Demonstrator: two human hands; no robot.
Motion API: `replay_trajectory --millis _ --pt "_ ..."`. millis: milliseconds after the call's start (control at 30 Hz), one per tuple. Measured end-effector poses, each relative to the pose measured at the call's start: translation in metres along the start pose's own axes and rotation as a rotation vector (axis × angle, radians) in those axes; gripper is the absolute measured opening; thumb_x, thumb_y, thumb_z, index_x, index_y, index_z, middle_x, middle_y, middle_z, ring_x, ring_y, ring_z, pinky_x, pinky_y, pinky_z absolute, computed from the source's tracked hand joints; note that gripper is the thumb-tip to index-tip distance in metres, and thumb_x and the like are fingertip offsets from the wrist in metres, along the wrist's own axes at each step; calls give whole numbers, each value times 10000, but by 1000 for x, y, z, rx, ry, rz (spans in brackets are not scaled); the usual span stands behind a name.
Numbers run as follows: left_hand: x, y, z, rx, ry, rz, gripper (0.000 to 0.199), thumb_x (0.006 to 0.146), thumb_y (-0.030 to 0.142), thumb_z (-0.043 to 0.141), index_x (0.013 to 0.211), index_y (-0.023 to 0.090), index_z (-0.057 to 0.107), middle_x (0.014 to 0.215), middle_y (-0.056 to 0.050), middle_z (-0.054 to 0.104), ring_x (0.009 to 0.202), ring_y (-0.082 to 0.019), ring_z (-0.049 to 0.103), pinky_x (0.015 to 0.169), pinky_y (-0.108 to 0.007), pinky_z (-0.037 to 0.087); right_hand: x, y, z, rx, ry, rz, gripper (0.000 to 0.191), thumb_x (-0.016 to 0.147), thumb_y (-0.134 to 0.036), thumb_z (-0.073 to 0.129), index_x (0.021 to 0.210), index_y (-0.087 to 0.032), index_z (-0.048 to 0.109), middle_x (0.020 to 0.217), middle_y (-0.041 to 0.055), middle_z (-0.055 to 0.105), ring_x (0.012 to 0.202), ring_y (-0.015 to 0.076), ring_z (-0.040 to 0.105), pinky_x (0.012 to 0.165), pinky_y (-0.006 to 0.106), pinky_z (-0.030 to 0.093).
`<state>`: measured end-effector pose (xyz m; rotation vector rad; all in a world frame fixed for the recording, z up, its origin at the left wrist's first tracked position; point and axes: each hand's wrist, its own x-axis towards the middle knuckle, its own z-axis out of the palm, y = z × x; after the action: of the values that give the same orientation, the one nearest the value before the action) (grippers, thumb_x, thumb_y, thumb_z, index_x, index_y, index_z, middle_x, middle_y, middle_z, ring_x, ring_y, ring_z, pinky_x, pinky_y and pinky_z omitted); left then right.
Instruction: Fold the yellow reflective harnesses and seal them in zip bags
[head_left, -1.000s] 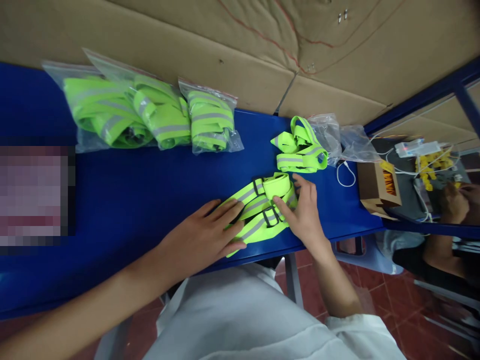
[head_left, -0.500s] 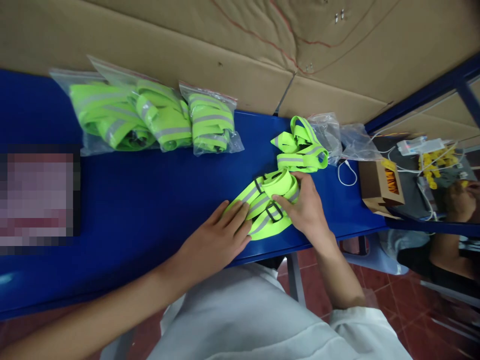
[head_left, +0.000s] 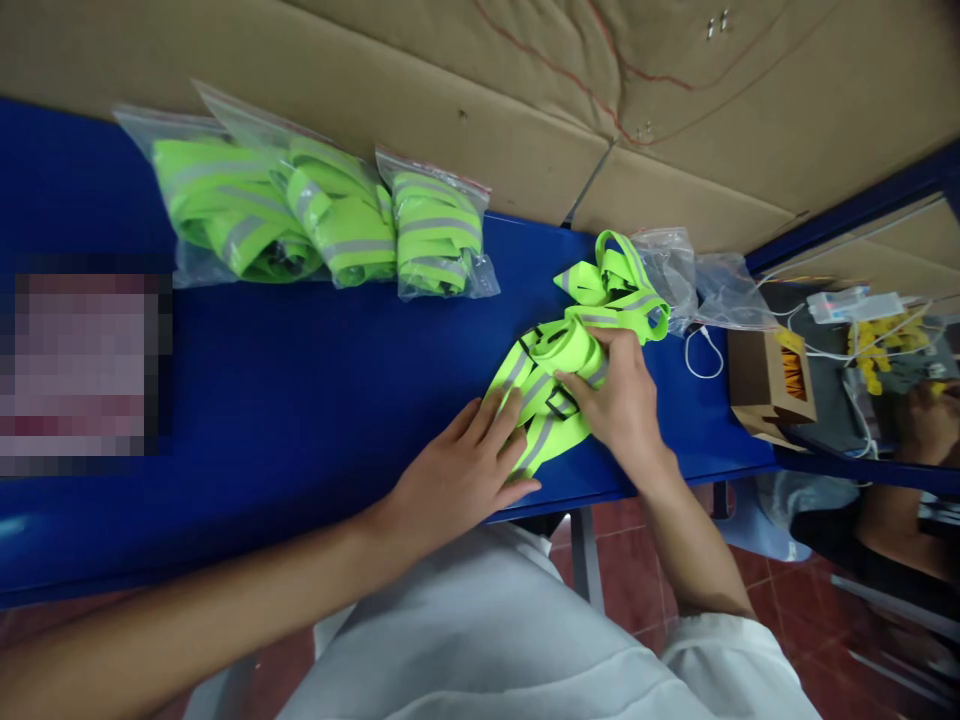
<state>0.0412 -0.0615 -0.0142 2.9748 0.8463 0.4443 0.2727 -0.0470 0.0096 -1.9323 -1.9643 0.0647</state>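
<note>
A neon-yellow reflective strap [head_left: 543,430] with grey stripes and black buckles lies in a folded, partly rolled bundle near the table's front edge. My right hand [head_left: 619,395] grips the bundle's right side, thumb on top and fingers behind it. Flat on the lower left part rests my left hand [head_left: 469,465], its fingers stretched out and slightly apart. Just behind the bundle, a second neon strap [head_left: 637,300] lies loosely looped, close to my right hand's knuckles.
Clear bags of neon straps [head_left: 439,235] stand along the cardboard wall [head_left: 517,165]. Empty plastic bags [head_left: 724,290], a white cable [head_left: 703,355] and a cardboard box [head_left: 765,385] are at right. A co-worker's arm [head_left: 904,520] shows beyond. A blurred-out patch [head_left: 82,365] covers something at left.
The view has shifted a little. My right hand has tilted the rolled end of the strap upward, and its front buckle now lies more slanted. The left hand stays on the strap.
</note>
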Motion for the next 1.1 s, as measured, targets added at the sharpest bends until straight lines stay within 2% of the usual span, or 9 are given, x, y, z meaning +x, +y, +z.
replay_trajectory --millis 67,167,300,367,467,667,867,1033,1100 --pt "1 -4 -1 29 -19 72 561 1029 556 523 1355 115 640 1595 -189 494 1468 -367 495 1133 -492 513 8 7 -4 71 -29 32 491 903 -368 719 1328 -231 513 1293 116 627 1169 332 621 936 455 529" --pt "4 -6 0 17 -33 155 643 1027 597 494 1352 59 631 1514 -220 569 1417 -370 543 1172 -506 472 9 3 -4 8 -24 11 448 923 -337 688 1324 -230 520 1286 124 626 1167 340 620 920 460 525" --pt "6 -6 4 -62 4 166 421 1032 492 541 1152 110 671 1403 -234 649 1351 -375 605 1159 -516 468 -5 -12 6 -192 28 -105 320 999 -253 559 1317 -217 556 1237 150 648 1113 334 615 880 453 466" --pt "5 -7 6 -99 5 163 417 1017 487 573 1227 132 636 1403 -232 647 1347 -378 608 1148 -526 472 -11 -16 10 -286 42 -187 308 1032 -220 490 1329 -223 571 1236 147 662 1057 311 614 849 441 428" --pt "2 -7 7 -150 -9 157 579 975 522 636 1409 151 538 1418 -223 632 1346 -386 601 1147 -550 470 -16 -15 12 -379 37 -302 341 1050 -185 446 1358 -252 574 1243 122 676 1036 278 602 826 421 387" --pt "-1 -1 11 -189 12 151 525 998 375 634 1473 205 490 1440 -217 593 1381 -368 568 1170 -550 466 -24 -13 9 -358 124 -519 295 1044 -162 511 1323 -204 597 1189 118 689 1080 256 583 840 401 375" --pt "-6 2 14 -164 43 195 492 1002 185 569 1487 192 483 1341 -209 638 1285 -360 636 1086 -524 546 -38 -4 2 -75 -84 -562 393 1046 -247 570 1437 -214 556 1254 120 662 1220 277 557 960 412 433" --pt "-5 0 8 -143 62 198 443 982 119 539 1425 131 517 1298 -243 652 1216 -362 682 1016 -494 592 -36 5 -21 96 -319 -566 519 1086 -221 442 1603 -261 407 1398 114 623 1326 254 555 1083 440 435" --pt "-6 -3 4 -136 58 246 418 980 103 540 1395 150 536 1300 -225 661 1216 -339 690 1007 -457 602 -35 8 -30 122 -410 -559 543 1098 -325 447 1629 -246 364 1485 119 583 1377 264 531 1130 467 422"
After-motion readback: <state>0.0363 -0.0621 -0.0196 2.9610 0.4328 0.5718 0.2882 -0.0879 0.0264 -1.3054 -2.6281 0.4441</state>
